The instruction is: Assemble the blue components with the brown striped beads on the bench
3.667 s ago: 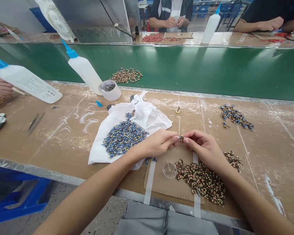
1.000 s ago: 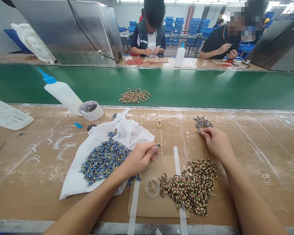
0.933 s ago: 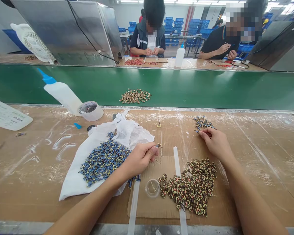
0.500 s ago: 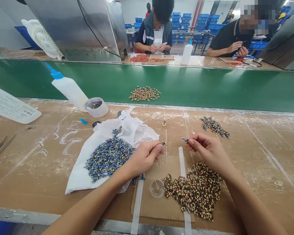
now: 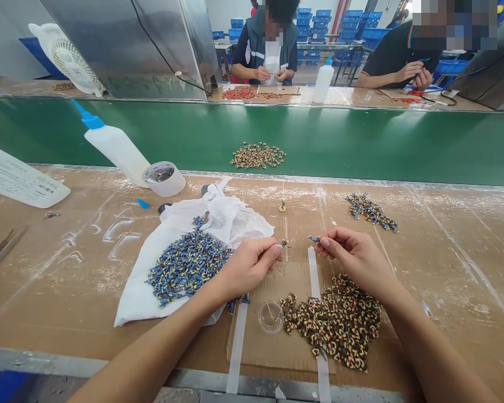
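My left hand [image 5: 250, 266] pinches a tiny dark part [image 5: 284, 243] between thumb and fingertips. My right hand [image 5: 355, 257] pinches a small blue part [image 5: 313, 239] a short way to the right of it. Both hands hover over a taped-down cardboard sheet [image 5: 277, 347]. A heap of blue parts [image 5: 187, 267] lies on a white bag [image 5: 218, 224] by my left wrist. Brown and red parts [image 5: 334, 322] are heaped under my right wrist. A small clear cup [image 5: 271, 317] stands between the two heaps.
A smaller group of blue parts [image 5: 372, 211] lies at the right rear. A glue bottle [image 5: 113, 146], a tape roll [image 5: 164, 178] and a single small part [image 5: 281, 207] stand further back. Gold parts [image 5: 257, 155] lie on the green belt [image 5: 361, 145]. Two people work across it.
My right hand drew back from the small blue group at the right rear, holding one blue part, and came close to my left hand. The left hand kept its part.
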Action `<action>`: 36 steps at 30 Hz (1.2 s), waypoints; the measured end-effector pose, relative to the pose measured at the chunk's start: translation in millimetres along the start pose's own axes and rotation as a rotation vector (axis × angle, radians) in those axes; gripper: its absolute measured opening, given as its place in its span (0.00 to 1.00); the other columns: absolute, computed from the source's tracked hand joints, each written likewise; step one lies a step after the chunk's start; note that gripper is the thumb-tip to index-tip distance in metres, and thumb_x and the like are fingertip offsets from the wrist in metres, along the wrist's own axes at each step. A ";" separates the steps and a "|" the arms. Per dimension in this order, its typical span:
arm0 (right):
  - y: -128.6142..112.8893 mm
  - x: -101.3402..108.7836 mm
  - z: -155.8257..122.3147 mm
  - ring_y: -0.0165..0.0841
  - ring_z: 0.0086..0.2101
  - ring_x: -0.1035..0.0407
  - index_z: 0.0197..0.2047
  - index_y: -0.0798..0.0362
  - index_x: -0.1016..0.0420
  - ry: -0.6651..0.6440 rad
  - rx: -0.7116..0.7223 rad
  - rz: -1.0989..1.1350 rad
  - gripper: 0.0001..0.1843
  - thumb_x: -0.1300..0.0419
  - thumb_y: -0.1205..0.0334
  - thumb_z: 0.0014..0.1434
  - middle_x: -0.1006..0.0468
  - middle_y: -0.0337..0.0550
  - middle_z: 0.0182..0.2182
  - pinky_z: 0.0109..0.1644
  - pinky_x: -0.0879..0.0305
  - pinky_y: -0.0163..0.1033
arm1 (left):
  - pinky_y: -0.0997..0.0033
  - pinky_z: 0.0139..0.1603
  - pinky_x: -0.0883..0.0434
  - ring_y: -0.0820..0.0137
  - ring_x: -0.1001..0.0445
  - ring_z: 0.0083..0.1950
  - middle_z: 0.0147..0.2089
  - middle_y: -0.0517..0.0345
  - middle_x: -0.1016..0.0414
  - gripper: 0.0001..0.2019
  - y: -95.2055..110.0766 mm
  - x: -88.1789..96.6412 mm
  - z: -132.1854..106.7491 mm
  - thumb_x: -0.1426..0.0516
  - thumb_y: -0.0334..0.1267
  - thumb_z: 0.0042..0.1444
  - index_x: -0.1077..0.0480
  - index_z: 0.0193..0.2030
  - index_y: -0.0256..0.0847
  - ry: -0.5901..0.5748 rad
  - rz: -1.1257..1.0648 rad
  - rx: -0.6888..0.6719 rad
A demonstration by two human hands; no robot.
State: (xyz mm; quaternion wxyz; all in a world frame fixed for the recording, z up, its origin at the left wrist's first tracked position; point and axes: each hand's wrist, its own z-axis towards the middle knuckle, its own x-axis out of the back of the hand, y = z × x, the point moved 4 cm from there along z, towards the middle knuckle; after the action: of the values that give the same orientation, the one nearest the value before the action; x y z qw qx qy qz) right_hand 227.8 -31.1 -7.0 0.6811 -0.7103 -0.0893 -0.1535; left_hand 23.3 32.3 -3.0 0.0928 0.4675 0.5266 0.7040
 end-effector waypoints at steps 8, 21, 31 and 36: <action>-0.7 -0.3 -0.3 0.31 0.30 0.32 0.33 0.53 0.27 -0.010 -0.003 -0.032 0.15 0.44 0.51 0.63 0.24 0.41 0.27 0.35 0.37 0.37 | 0.73 0.30 0.41 0.75 0.37 0.26 0.24 0.63 0.35 0.17 0.8 -0.6 0.1 0.55 0.41 0.67 0.32 0.31 0.38 0.000 -0.008 0.003; -8.4 -1.7 -3.6 0.32 0.29 0.33 0.32 0.52 0.27 -0.051 0.127 -0.178 0.14 0.45 0.53 0.64 0.26 0.40 0.26 0.33 0.38 0.37 | 0.74 0.29 0.41 0.75 0.37 0.26 0.24 0.63 0.35 0.17 1.8 -0.3 -0.3 0.55 0.40 0.67 0.32 0.31 0.38 -0.005 -0.014 -0.011; -13.8 -6.1 -6.5 0.31 0.28 0.31 0.35 0.51 0.27 -0.098 0.264 -0.311 0.12 0.47 0.56 0.66 0.24 0.39 0.27 0.33 0.38 0.36 | 0.74 0.30 0.41 0.75 0.36 0.26 0.23 0.63 0.35 0.17 2.4 -0.5 0.0 0.55 0.39 0.66 0.32 0.30 0.38 0.003 -0.021 -0.018; -14.6 -7.7 -5.5 0.31 0.29 0.31 0.35 0.51 0.28 -0.108 0.265 -0.353 0.11 0.47 0.57 0.66 0.24 0.39 0.27 0.33 0.38 0.36 | 0.74 0.30 0.41 0.75 0.36 0.26 0.24 0.62 0.35 0.17 1.8 -0.8 0.0 0.55 0.40 0.67 0.32 0.31 0.37 -0.011 -0.007 -0.006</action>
State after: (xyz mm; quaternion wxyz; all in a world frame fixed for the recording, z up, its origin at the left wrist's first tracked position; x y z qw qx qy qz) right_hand 215.1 -35.1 4.3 0.7254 -0.5950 -0.2680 -0.2190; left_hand 24.4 31.0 -2.0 0.0995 0.4692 0.5256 0.7027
